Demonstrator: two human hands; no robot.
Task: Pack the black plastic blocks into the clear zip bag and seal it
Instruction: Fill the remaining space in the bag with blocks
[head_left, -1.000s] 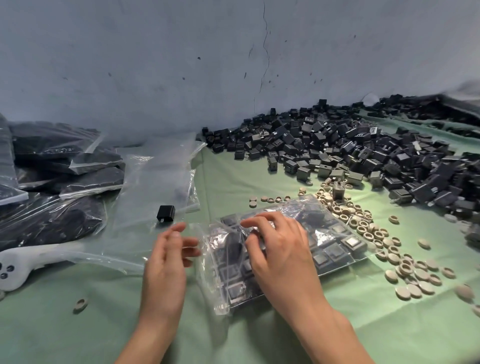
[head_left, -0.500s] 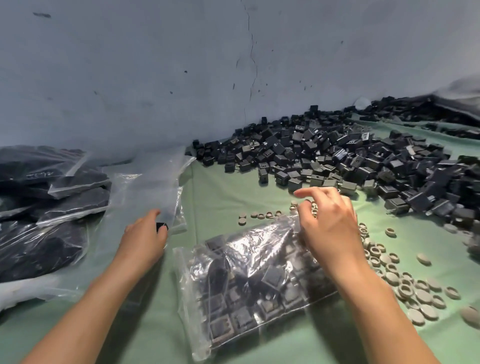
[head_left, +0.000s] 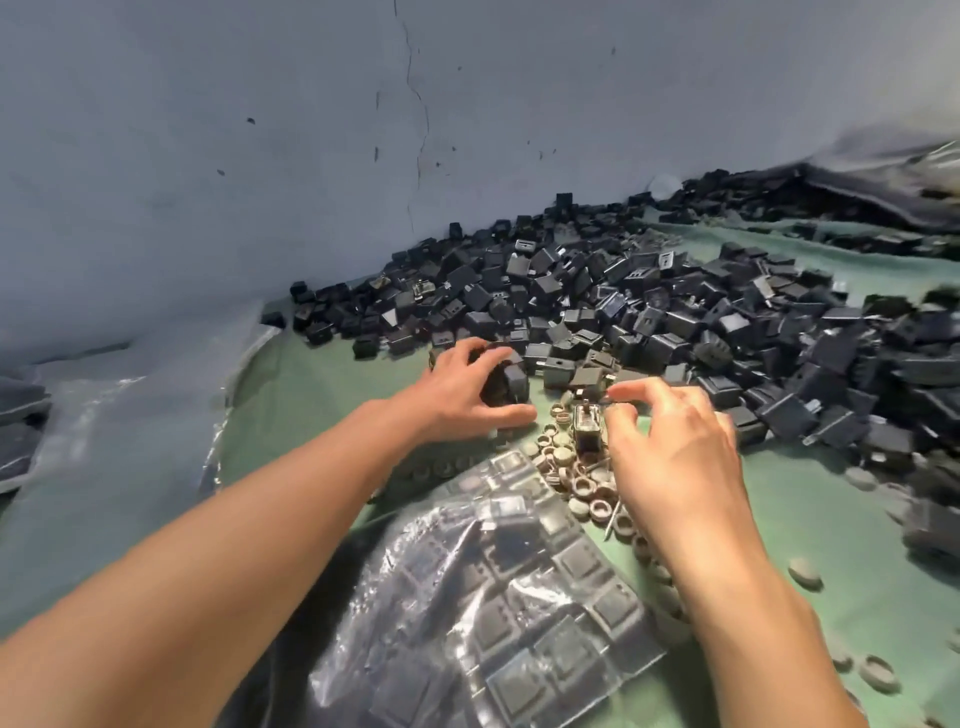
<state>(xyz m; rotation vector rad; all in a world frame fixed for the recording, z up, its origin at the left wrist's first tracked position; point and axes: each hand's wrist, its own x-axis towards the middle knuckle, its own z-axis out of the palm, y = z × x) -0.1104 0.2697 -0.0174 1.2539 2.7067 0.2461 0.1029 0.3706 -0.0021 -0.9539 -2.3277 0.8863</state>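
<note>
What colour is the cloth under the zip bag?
Pale green cloth, best seen in the head view.

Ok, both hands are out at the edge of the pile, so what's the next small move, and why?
Probably close the right hand on the upright block beside its thumb. The left hand already grips black blocks, the right does not clearly hold one yet, and the zip bag lies close by, nearer the person.

Tan rings (head_left: 582, 486) litter the green cloth (head_left: 311, 395) below a cracked grey wall (head_left: 260, 156).
</note>
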